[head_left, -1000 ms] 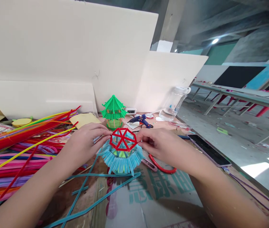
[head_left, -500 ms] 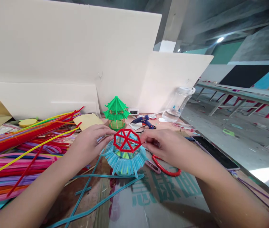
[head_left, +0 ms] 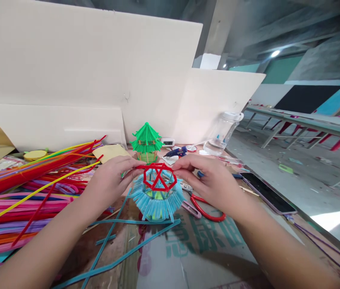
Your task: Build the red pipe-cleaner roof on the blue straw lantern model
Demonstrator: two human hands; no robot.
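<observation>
A red eight-sided pipe-cleaner frame (head_left: 165,188) with crossing spokes sits on top of a small model with a fringed light-blue pipe-cleaner roof (head_left: 157,208). My left hand (head_left: 114,176) is closed at the frame's upper left, pinching a red pipe-cleaner strip (head_left: 141,166) that runs along the far edge. Where this strip ends on the right is hard to make out. On the other side, the thumb and fingers of my right hand (head_left: 204,178) are pinched together at the frame's right edge. A green-roofed pavilion model (head_left: 147,140) stands just behind.
Bundles of coloured pipe cleaners (head_left: 22,212) cover the left side. Loose blue strips (head_left: 134,251) lie in front. Red-handled pliers (head_left: 207,212), a glue gun (head_left: 176,152), a water bottle (head_left: 222,134) and a phone (head_left: 268,192) are on the right. White boards (head_left: 92,60) stand behind.
My left hand has shifted slightly right and up, and a red strip now shows at its fingertips. My right hand has moved a little left and up. The blue-roofed model stays put.
</observation>
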